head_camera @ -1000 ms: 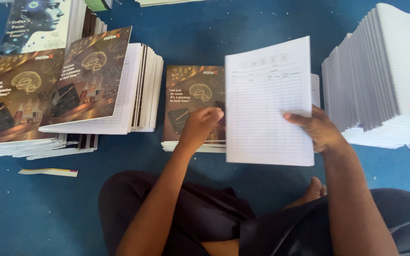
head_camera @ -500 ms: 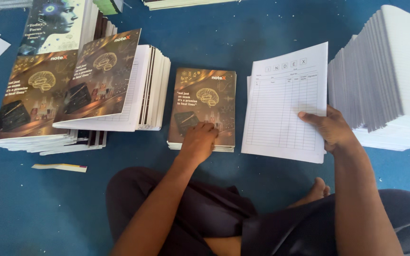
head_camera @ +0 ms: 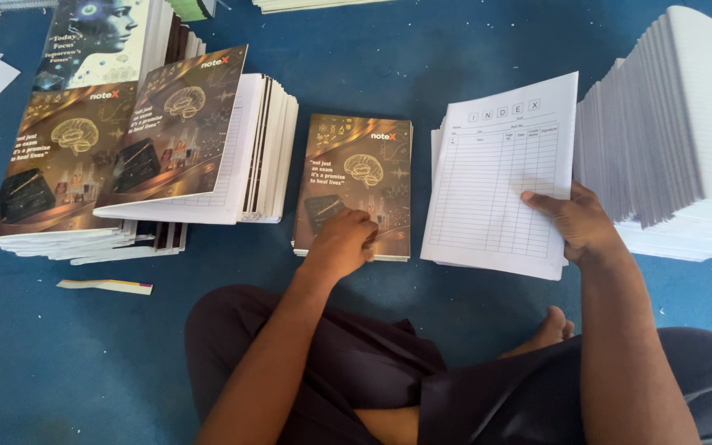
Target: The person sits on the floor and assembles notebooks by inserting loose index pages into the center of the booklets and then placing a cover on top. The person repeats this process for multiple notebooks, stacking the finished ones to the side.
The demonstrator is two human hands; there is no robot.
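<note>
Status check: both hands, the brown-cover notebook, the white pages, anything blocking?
Left hand flat on brown notebook. Right hand holds white page bundle, grip at its right edge. Nothing blocking.

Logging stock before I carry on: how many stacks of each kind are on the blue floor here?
Dark brain-print cover stacks: 3
Pale face-print cover stack: 1
White ruled inner-page stacks: 2
Total: 6 clearly in view; a cut-off stack at the top edge left out.

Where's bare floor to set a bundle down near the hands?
Bare blue floor lies beyond the brown-cover notebook, and at the near left by the paper strip. Crowded: left hand on that notebook, right hand holding ruled sheets beside the tall white stack.
</note>
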